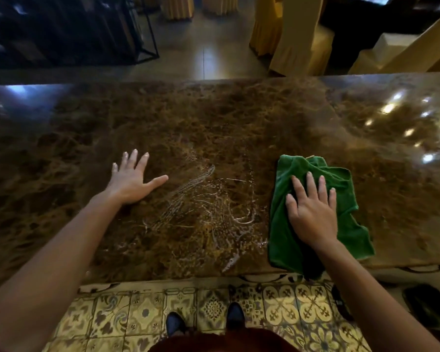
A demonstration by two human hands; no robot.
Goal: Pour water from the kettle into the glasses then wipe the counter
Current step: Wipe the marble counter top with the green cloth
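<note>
Counter [214, 118] edges cut off; cloth [302, 240] perhaps overhanging.

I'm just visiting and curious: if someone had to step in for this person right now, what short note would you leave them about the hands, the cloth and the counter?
Left hand: flat on the marble counter, fingers spread, holding nothing.
Right hand: palm down, pressing the green cloth onto the counter; a corner of the cloth hangs over the near edge.
Wet streaks lie between the hands, just left of the cloth.
Kettle and glasses: not in view, so pouring cannot be checked from here.
Done: wiping looks under way.
Left: probably sweep the cloth leftward over the streaks until the surface is dry.
</note>
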